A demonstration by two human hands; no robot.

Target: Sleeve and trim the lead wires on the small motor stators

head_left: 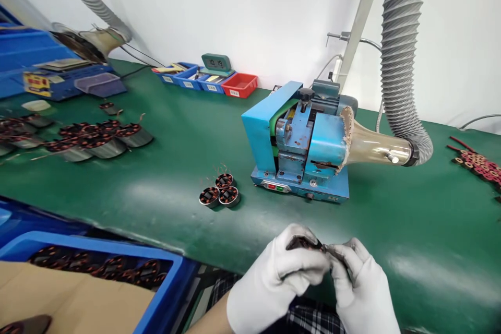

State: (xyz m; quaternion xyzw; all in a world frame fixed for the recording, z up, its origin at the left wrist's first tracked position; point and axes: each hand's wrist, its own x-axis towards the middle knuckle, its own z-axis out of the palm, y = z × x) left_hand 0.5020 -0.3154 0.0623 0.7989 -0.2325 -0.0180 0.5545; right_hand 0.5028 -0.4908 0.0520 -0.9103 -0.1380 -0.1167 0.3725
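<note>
Fingertips (313, 250) of both gloved hands pinch 1 wound stator (303, 243), lower center; tugging its thin wire could snap it.

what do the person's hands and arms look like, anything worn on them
Both the left hand and the right hand wear plain white knit fabric gloves, snug, with no visible markings. The left glove ends at the wrist in a cuff; the forearm beyond it shows no sleeve.

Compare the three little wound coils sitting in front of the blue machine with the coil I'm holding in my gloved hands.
The three coils stand upright together on the green table, untouched and fully visible. The held coil is off the table, gripped between the left hand and right hand, mostly hidden by fingers. All show dark reddish windings.
</note>
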